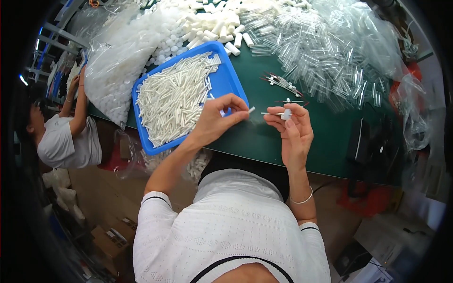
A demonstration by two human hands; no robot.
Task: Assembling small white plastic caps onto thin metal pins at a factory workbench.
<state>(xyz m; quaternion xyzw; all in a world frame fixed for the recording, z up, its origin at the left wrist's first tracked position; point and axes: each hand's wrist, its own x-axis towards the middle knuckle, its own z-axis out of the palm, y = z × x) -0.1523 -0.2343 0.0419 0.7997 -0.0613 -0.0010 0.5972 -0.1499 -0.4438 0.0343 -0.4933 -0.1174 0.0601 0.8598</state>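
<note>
Over the near right edge of a blue tray [231, 78], my left hand [214, 118] pinches a short, thin white stick [251, 110] between thumb and forefinger. The tray is heaped with similar white sticks [172, 96]. Facing it, my right hand [296, 132] grips a small white plastic cap [286, 114] with a thin pale rod [270, 113] pointing left from it. A narrow gap separates the stick from the rod's tip. Just beyond my right hand lie several thin assembled pieces with white caps and red ends [283, 84].
Clear glass tubes [311, 61] cover the back right of the green table [250, 141]. White foam cylinders [212, 26] are piled at the back. A clear bag of white caps [120, 56] stands left, near another person [71, 137]. A black device [361, 141] sits right.
</note>
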